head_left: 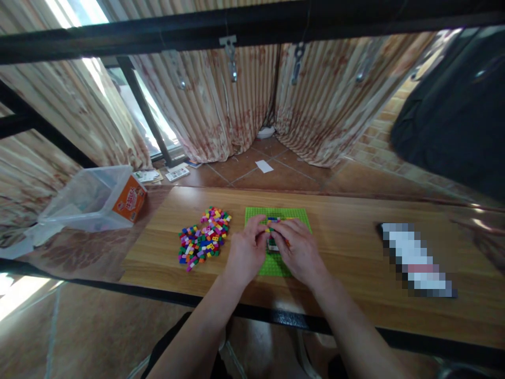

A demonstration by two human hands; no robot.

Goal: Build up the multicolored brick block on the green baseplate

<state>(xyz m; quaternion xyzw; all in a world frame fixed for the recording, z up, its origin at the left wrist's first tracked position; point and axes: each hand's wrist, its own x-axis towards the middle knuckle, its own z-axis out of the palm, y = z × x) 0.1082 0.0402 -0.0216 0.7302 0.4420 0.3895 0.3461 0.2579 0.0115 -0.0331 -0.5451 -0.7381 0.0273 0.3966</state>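
A green studded baseplate (275, 269) lies on the wooden table, with a small multicoloured structure of toy bricks (273, 244) on it. My left hand (248, 248) is over the plate's left half, thumb and fingers closed at the small bricks. From the other side my right hand (299, 247) meets it, its fingers bent and pinching at the same bricks. Green and yellow bits show between the fingertips. Exactly which brick each hand grips is partly hidden. Left of the plate lies a loose heap of colourful toy bricks (205, 239).
A clear plastic bin (92, 197) with an orange label stands beyond the table's left end. On the table's right lies a pixelated flat object (418, 263). A black metal bar (252, 26) with hanging clips crosses above. Curtains (205, 105) hang behind.
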